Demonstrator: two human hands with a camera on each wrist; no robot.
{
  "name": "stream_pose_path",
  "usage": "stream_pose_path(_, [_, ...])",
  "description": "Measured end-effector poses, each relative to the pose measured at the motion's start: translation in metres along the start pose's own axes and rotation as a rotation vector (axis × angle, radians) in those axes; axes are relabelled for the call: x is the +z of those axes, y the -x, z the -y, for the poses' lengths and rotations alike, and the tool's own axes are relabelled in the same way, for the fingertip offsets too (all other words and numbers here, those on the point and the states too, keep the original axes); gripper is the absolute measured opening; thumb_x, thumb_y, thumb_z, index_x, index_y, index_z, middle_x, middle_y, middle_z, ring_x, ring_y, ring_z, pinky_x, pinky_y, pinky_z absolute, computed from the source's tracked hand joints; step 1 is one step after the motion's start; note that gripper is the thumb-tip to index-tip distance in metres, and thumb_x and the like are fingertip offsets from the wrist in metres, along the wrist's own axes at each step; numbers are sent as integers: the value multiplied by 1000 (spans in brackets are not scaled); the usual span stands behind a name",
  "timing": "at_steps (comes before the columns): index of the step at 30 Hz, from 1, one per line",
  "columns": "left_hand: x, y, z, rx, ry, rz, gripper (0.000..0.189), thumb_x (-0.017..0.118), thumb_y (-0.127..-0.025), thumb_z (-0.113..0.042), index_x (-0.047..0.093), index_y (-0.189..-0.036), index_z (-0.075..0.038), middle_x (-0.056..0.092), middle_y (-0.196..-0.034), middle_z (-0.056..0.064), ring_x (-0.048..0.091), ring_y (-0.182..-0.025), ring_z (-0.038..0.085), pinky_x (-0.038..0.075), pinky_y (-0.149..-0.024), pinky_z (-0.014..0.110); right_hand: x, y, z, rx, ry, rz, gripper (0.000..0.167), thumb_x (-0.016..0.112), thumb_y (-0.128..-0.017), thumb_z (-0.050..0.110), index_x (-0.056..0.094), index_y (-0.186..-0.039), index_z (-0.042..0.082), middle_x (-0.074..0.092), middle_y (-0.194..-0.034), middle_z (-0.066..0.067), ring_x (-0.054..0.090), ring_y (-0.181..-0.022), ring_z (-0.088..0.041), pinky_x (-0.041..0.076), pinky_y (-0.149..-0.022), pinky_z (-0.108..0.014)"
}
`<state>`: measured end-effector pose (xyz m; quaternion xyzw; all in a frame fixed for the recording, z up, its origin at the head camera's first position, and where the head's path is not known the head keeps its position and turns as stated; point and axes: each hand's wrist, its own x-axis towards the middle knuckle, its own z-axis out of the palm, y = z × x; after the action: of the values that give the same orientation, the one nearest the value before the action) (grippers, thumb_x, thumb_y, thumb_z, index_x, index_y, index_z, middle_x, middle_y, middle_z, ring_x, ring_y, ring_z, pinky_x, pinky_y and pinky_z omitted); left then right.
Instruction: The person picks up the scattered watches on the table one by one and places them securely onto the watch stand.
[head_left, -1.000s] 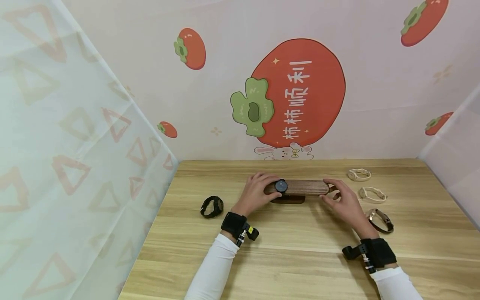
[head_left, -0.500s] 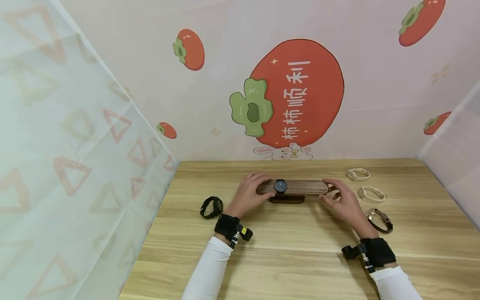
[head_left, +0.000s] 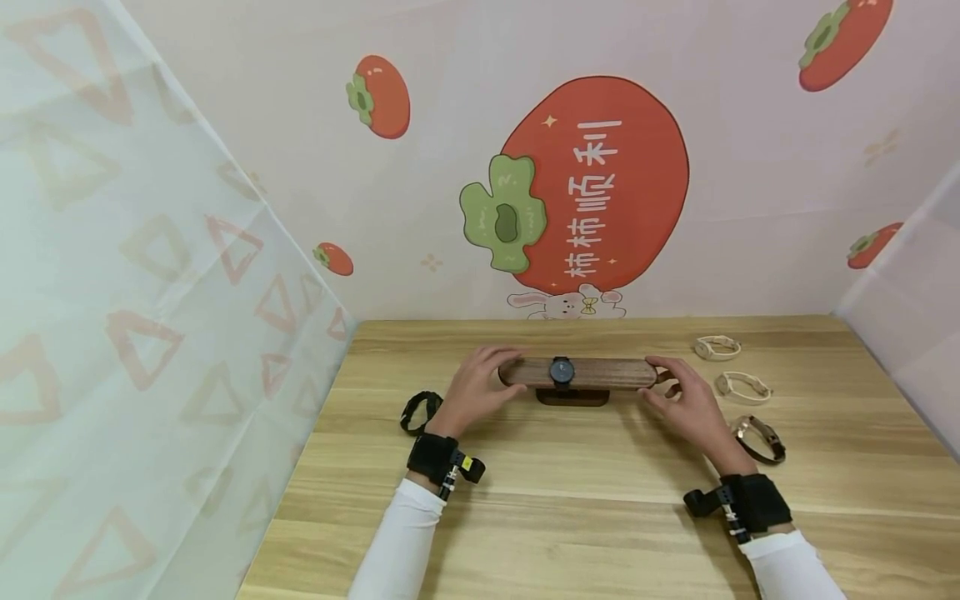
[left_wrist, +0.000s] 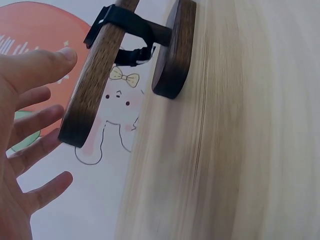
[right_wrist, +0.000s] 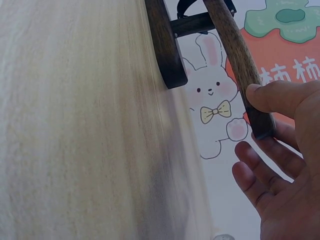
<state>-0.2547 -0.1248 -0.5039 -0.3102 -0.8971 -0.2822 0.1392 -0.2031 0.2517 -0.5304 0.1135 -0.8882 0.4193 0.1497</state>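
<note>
A dark wooden watch stand [head_left: 611, 374] with a horizontal bar and a short base stands near the back of the table. Looped around its bar, left of the middle, is a black watch [head_left: 561, 372]. My left hand [head_left: 476, 387] is at the bar's left end; in the left wrist view its fingers are spread and its thumb is apart from the wood. With thumb and fingers, my right hand [head_left: 686, 408] pinches the bar's right end. The right wrist view shows that thumb lying on the bar [right_wrist: 235, 50].
Another black watch [head_left: 420, 412] lies left, beside my left wrist. On the right lie a white-strapped watch [head_left: 717, 348], a second pale watch [head_left: 742, 387] and a dark-strapped watch [head_left: 761, 440]. A printed wall [head_left: 420, 208] rises behind the wooden table [head_left: 570, 517].
My left hand has slid left along the bar, away from the black watch to the bar's end, and uncovered more wood. The right hand and the stand have stayed in place.
</note>
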Motion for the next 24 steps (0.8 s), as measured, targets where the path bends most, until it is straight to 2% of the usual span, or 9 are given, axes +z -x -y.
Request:
stream_pose_path(11, [-21,20,10,-22,-42,-51,57,91,-87,-26,71,-137,-8,68,-139,14,62,-132,36,51,-114,57,-1,0,-1,7,4,3,55,81,-94,6,60,-145,3,65,-125,-19,62,-105,-31,49,-72,-12])
stream_pose_path(14, [-25,26,14,-24,-45,-48,58,91,-87,-25,70,-138,-7,68,-139,14,62,-133,36,51,-115,57,-2,0,-1,5,7,2,55,81,-94,5,60,-145,3,65,-125,-19,61,-105,-31,50,-72,-13])
stream_pose_path(20, [-31,39,22,-69,-66,-12,58,90,-88,-24,69,-140,-9,68,-139,11,61,-134,33,52,-114,55,-1,-1,-1,-4,6,3,55,81,-94,6,60,-145,2,65,-126,-19,62,-105,-30,51,-73,-14])
stream_pose_path(24, [-36,48,23,-84,-80,-16,55,89,-88,-22,70,-138,-11,68,-139,10,61,-134,34,50,-114,59,-1,0,0,5,-5,6,55,81,-95,6,60,-145,2,65,-125,-19,62,-105,-32,51,-73,-15])
